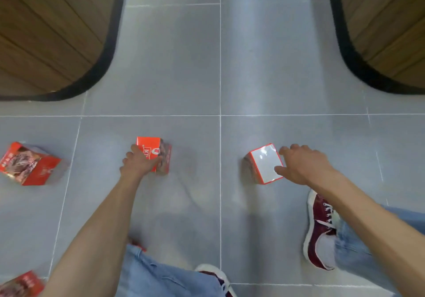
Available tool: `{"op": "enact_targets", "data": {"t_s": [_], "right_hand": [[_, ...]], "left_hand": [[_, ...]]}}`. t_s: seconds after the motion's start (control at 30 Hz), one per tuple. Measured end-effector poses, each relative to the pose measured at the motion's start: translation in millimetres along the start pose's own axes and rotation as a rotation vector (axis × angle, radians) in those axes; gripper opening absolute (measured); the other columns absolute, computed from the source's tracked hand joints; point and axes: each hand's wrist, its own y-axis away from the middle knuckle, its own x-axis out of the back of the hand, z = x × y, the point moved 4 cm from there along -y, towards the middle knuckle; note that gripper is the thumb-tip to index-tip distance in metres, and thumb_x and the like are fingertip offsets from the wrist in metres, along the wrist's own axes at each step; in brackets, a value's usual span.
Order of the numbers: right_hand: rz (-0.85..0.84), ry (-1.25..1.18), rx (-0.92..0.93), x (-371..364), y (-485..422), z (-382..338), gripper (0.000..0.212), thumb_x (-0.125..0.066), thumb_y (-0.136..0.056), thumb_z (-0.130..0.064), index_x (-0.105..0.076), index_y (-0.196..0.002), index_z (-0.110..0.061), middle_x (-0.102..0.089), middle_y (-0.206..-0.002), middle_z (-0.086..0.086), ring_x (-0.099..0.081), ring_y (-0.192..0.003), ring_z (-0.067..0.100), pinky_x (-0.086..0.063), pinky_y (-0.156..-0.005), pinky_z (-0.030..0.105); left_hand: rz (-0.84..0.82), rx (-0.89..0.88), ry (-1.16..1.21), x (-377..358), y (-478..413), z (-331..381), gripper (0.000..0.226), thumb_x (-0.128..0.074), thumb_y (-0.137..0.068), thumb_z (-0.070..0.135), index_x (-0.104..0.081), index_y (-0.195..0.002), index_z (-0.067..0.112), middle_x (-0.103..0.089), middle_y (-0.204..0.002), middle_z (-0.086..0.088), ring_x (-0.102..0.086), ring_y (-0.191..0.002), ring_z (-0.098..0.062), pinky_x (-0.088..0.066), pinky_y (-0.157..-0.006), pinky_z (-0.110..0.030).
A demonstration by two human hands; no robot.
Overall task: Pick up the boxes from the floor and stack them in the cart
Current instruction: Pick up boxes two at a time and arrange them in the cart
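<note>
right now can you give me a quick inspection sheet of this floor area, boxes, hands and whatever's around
surface: grey tiled floor with pale grout lines, no spills seen
job's things: four red boxes in view, all on the floor; middle box under the left hand, white-faced box by the right hand, one box at far left, one cut off at the bottom left corner; cart not in view
clutter: nothing seen
hands: left hand closed around the middle box; right hand open, fingers touching the white-faced box, not yet gripping
cables: nothing seen
surroundings: wood-panelled fixtures with black base trim at upper left and upper right; person's maroon shoes and jeans
</note>
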Motion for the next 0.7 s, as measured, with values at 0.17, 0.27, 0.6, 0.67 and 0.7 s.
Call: {"op": "enact_targets", "data": {"t_s": [0.17, 0.27, 0.6, 0.67, 0.7], "right_hand": [[0.009, -0.025, -0.012, -17.6, -5.0, -7.9, 0.055, -0.049, -0.094, -0.046, -0.041, -0.141, -0.02, -0.05, -0.134, 0.006, -0.047, -0.124, 0.027, -0.041, -0.092, 0.036], [0.005, -0.055, -0.037, -21.4, -8.2, -9.1, 0.054, -0.05, -0.093, -0.044, -0.042, -0.141, -0.019, -0.05, -0.133, 0.008, -0.047, -0.124, 0.029, -0.041, -0.093, 0.037], [0.097, -0.366, -0.212, -56.4, -34.9, -27.5, 0.092, -0.068, -0.079, -0.057, -0.026, -0.142, -0.005, -0.041, -0.135, 0.014, -0.045, -0.123, 0.033, -0.042, -0.094, 0.041], [0.114, -0.421, -0.261, -67.8, -40.5, -34.1, 0.104, -0.075, -0.07, -0.06, -0.025, -0.142, -0.004, -0.042, -0.134, 0.014, -0.046, -0.123, 0.033, -0.042, -0.095, 0.041], [0.115, -0.461, -0.285, -72.9, -43.2, -37.4, 0.106, -0.077, -0.067, -0.059, -0.025, -0.141, -0.003, -0.042, -0.133, 0.013, -0.045, -0.123, 0.033, -0.042, -0.095, 0.041]], "left_hand": [[0.101, -0.027, 0.121, -12.7, -15.5, 1.5, 0.101, -0.086, -0.067, 0.045, -0.028, -0.137, -0.001, -0.044, -0.134, -0.025, -0.046, -0.124, -0.044, -0.041, -0.098, -0.054], [0.137, -0.058, 0.102, -6.4, -8.9, 10.2, 0.094, -0.087, -0.066, 0.042, -0.034, -0.132, 0.001, -0.049, -0.129, -0.024, -0.05, -0.12, -0.043, -0.044, -0.093, -0.052], [0.172, -0.432, -0.058, 42.2, 65.0, 85.6, 0.083, -0.082, -0.065, 0.049, -0.042, -0.126, 0.01, -0.058, -0.12, -0.012, -0.057, -0.111, -0.035, -0.043, -0.079, -0.041], [0.171, -0.497, -0.046, 45.6, 84.4, 95.6, 0.08, -0.081, -0.065, 0.05, -0.043, -0.123, 0.013, -0.059, -0.119, -0.008, -0.058, -0.109, -0.032, -0.042, -0.076, -0.039], [0.171, -0.52, -0.045, 46.5, 93.0, 98.9, 0.08, -0.08, -0.064, 0.052, -0.042, -0.123, 0.014, -0.059, -0.118, -0.007, -0.058, -0.108, -0.031, -0.042, -0.075, -0.038]]}}
